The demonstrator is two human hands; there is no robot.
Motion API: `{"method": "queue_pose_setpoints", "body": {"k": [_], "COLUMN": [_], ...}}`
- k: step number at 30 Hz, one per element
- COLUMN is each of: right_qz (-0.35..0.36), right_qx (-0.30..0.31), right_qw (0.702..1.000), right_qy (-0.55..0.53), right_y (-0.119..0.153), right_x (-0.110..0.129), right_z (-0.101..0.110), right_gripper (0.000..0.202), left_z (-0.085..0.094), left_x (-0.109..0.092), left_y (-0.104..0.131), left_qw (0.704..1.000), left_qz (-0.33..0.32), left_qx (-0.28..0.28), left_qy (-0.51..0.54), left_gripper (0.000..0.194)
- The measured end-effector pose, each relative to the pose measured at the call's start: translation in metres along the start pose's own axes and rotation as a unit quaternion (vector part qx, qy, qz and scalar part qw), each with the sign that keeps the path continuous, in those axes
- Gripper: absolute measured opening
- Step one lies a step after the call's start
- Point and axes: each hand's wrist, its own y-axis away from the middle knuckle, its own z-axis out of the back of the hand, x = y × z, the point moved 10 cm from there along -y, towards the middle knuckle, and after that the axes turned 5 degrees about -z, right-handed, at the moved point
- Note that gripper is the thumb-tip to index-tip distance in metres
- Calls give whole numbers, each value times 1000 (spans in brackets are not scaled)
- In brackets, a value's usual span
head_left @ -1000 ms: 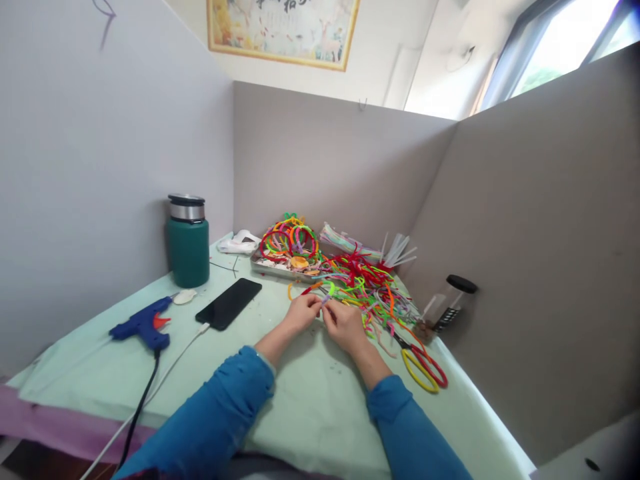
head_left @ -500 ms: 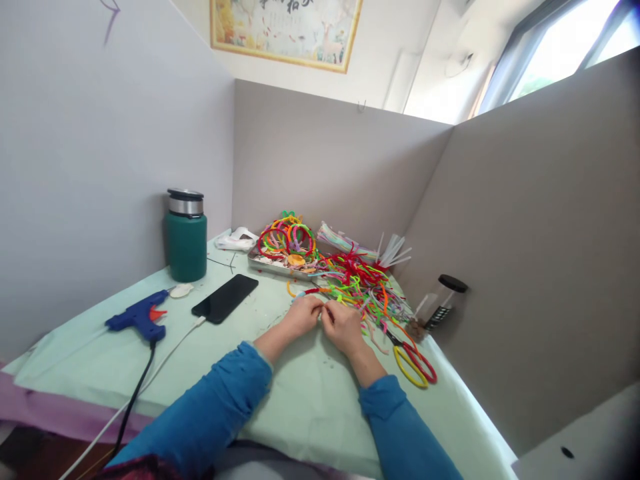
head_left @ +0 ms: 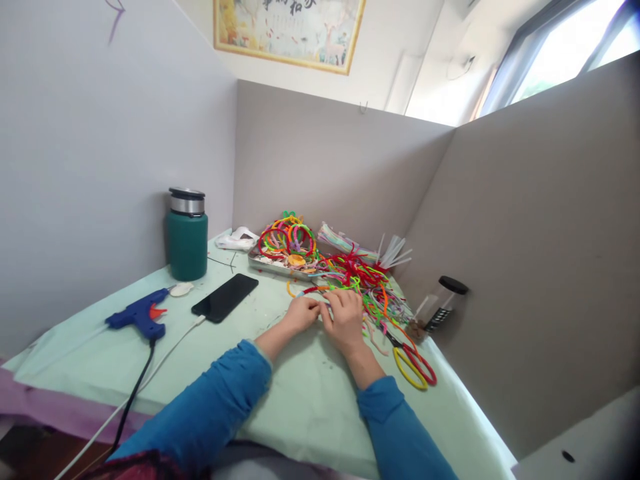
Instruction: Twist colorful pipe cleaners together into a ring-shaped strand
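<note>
My left hand (head_left: 301, 315) is closed in a pinch above the middle of the table, its fingertips meeting the side of my right hand. Whatever it grips is too small or hidden to name. Beside it, my right hand (head_left: 344, 319) has its fingers stretched forward and parted from the thumb. Just beyond both hands lies a heap of colourful pipe cleaners (head_left: 357, 270), mostly red, green and orange. A pipe cleaner strip (head_left: 314, 289) in red, blue and orange runs behind my fingers. Scissors (head_left: 411, 367) with yellow and red handles lie right of my right hand.
A metal tray (head_left: 277, 268) holds pipe-cleaner rings and small pieces. On the left are a green bottle (head_left: 187, 245), a blue glue gun (head_left: 137, 315) with its cord, and a phone (head_left: 226, 298) on a white cable. A black-lidded jar (head_left: 440, 303) stands right, by the grey partition (head_left: 530, 247).
My right hand's fingers have uncurled from a closed pinch and now reach forward, away from the thumb. The left hand keeps its pinch nearly in place.
</note>
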Motion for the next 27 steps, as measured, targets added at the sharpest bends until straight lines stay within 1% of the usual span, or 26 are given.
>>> {"method": "queue_pose_setpoints", "body": {"k": [2,5,7,9,10,11,13,14,15,16,17,18,20,22,24,27], "right_qz": [-28,-122,-205,-295,-345,-395,-479,-505,-521,-529,-535,-536,-519,-494,-488,-498], "right_qx": [-29,-76,-116,-146,-157,-164,-156,-140,-117,-88,-54,-17,61,117,130,111], "right_qw": [999,984,959,920,890,852,751,699,657,630,619,620,634,642,639,624], "right_qy": [-34,-104,-157,-214,-251,-301,-427,-486,-533,-562,-573,-573,-571,-574,-580,-592], "right_y": [-1,2,8,17,23,30,44,48,50,52,53,53,52,50,49,49], "right_x": [-5,-31,-57,-86,-101,-114,-133,-136,-136,-132,-127,-121,-103,-85,-75,-74], "right_z": [6,11,11,6,1,-7,-30,-43,-55,-64,-72,-78,-88,-95,-98,-97], "right_gripper": [18,22,26,30,32,34,39,42,43,43,41,40,38,39,38,39], "left_z": [-1,-5,-8,-12,-13,-14,-14,-14,-14,-14,-13,-13,-13,-14,-18,-25], "left_x": [9,15,18,22,23,23,23,22,21,20,19,18,19,20,21,20], "left_y": [0,-1,-1,-1,-1,-1,-1,0,0,0,0,0,0,-1,-1,-2], "left_qw": [997,989,984,979,976,974,970,968,967,966,965,964,965,968,969,966], "left_qz": [40,61,66,77,82,85,87,87,88,87,86,86,85,83,79,73], "left_qx": [4,8,17,24,26,27,28,30,32,34,35,34,32,33,46,70], "left_qy": [62,135,166,189,200,210,226,232,238,242,246,249,245,235,229,237], "left_gripper": [31,36,40,44,45,45,46,45,44,44,44,43,43,44,46,47]}}
